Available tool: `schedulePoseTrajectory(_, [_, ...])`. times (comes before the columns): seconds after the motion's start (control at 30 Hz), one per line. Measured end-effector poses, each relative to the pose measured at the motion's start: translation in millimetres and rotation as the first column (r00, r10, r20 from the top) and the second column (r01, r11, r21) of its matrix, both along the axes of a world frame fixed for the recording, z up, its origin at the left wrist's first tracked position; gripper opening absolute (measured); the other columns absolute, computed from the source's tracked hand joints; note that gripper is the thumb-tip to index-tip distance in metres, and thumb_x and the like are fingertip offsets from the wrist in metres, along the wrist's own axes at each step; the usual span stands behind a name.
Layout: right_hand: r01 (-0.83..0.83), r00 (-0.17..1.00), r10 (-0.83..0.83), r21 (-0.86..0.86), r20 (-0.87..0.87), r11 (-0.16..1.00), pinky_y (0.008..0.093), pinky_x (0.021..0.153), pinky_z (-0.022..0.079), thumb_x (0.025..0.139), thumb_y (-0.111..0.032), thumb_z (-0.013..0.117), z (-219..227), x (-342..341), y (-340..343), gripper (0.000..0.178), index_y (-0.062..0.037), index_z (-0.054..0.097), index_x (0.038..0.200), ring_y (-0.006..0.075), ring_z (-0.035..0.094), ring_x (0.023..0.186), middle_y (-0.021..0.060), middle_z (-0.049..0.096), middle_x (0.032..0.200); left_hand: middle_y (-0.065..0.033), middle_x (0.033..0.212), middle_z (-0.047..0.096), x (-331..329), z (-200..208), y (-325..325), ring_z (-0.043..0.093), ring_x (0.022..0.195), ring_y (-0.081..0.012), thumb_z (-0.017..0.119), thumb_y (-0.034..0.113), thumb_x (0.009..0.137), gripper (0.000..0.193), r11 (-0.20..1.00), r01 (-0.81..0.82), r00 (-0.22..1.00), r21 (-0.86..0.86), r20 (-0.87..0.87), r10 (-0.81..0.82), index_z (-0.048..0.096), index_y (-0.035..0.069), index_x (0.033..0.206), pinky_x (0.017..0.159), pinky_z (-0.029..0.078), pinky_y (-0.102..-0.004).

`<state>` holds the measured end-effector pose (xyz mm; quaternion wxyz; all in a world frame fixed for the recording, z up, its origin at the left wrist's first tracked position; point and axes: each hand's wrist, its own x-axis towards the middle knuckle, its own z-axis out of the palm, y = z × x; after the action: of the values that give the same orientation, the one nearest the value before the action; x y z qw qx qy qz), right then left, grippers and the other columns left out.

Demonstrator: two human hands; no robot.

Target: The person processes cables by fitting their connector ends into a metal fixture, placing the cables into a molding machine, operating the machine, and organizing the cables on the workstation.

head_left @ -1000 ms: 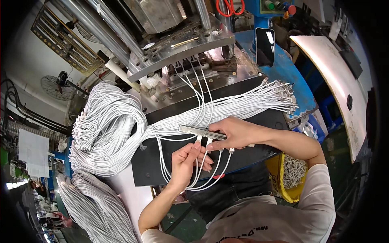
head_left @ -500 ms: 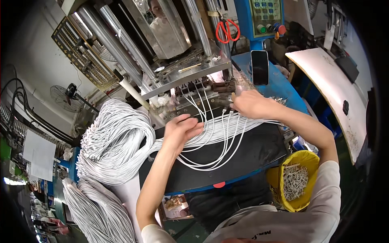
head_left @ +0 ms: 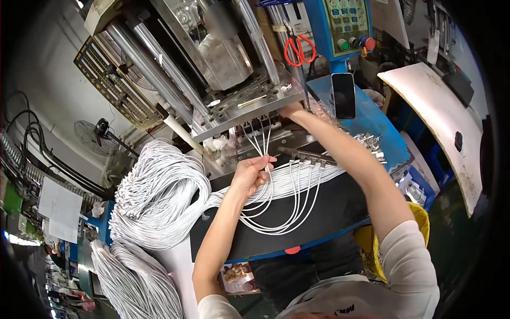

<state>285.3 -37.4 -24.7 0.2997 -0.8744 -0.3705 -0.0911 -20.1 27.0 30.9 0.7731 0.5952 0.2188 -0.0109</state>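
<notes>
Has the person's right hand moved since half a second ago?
Yes: judged against the thick metal plate, the right hand has shifted left and closer, from beyond the plate's right corner to beneath its front edge, partly hidden.

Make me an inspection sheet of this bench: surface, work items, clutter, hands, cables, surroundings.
Surface: black work surface, largely covered by cables; blue table to the right.
Work items: metal bar lying over cables, with several cable ends at it; press behind.
Clutter: red-handled scissors, phone, thin stick on the press plate.
Hands: left hand holds white cables leading into the press; right hand partly hidden, grip unclear.
Cables: looped bundle left, second bundle nearer.
Surroundings: fan, control box.
</notes>
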Motion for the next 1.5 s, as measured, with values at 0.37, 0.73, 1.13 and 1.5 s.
schedulePoseTrajectory(0.37, [0.354, 0.9, -0.02, 0.704, -0.435, 0.616, 0.0469, 0.089, 0.053, 0.098, -0.026, 0.061, -76.4, 113.4, -4.9, 0.042, -0.0004, 0.06, 0.132, 0.0341, 0.07, 0.104, 0.0199, 0.07, 0.122, -0.0054, 0.087, 0.073, 11.2, 32.9, -36.9, 0.048, 0.046, -0.0002, 0.07, 0.023, 0.102, 0.026, 0.996, -0.063, 0.962, 0.062, 0.268, 0.044, 0.072, -0.002, 0.106, 0.036, 0.031, -0.0155])
schedulePoseTrajectory(0.73, [-0.341, 0.931, 0.35, 0.097, -0.101, 0.935, 0.0475, 0.082, 0.054, 0.092, -0.032, 0.074, 44.7, -138.4, -51.9, 0.034, -0.0004, 0.07, 0.103, 0.044, 0.067, 0.091, 0.0221, 0.068, 0.094, -0.0083, 0.073, 0.07, -169.3, 95.8, 52.2, 0.05, 0.039, -0.0096, 0.07, 0.028, 0.101, 0.033, 0.496, -0.722, 0.691, 0.482, 0.52, 0.502, 0.075, -0.004, 0.094, 0.036, 0.034, -0.0222])
schedulePoseTrajectory(1.13, [-0.282, 0.921, 0.323, -0.199, 0.216, 0.938, 0.0472, 0.091, 0.047, 0.095, -0.027, 0.07, 52.3, -171.5, -191.7, 0.032, 0.001, 0.059, 0.105, 0.0411, 0.057, 0.104, 0.0192, 0.057, 0.111, -0.0053, 0.057, 0.063, -137.6, 62.6, 25.1, 0.054, 0.044, -0.0106, 0.069, 0.042, 0.101, 0.053, 0.708, -0.479, 0.877, 0.519, 0.241, 0.416, 0.068, -0.001, 0.069, 0.043, 0.041, -0.0235])
schedulePoseTrajectory(1.5, [-0.309, 0.907, 0.264, -0.095, -0.327, 0.946, 0.0482, 0.078, 0.049, 0.101, -0.028, 0.062, 74.5, -141.1, -193.4, 0.038, 0.0067, 0.063, 0.087, 0.0415, 0.064, 0.085, 0.0227, 0.066, 0.086, -0.0161, 0.082, 0.068, -58.7, 5.3, -113.7, 0.065, 0.078, -0.0323, 0.077, 0.03, 0.091, 0.031, 0.03, -0.497, 0.739, 0.867, 0.441, -0.51, 0.076, -0.001, 0.086, 0.08, 0.053, -0.0388])
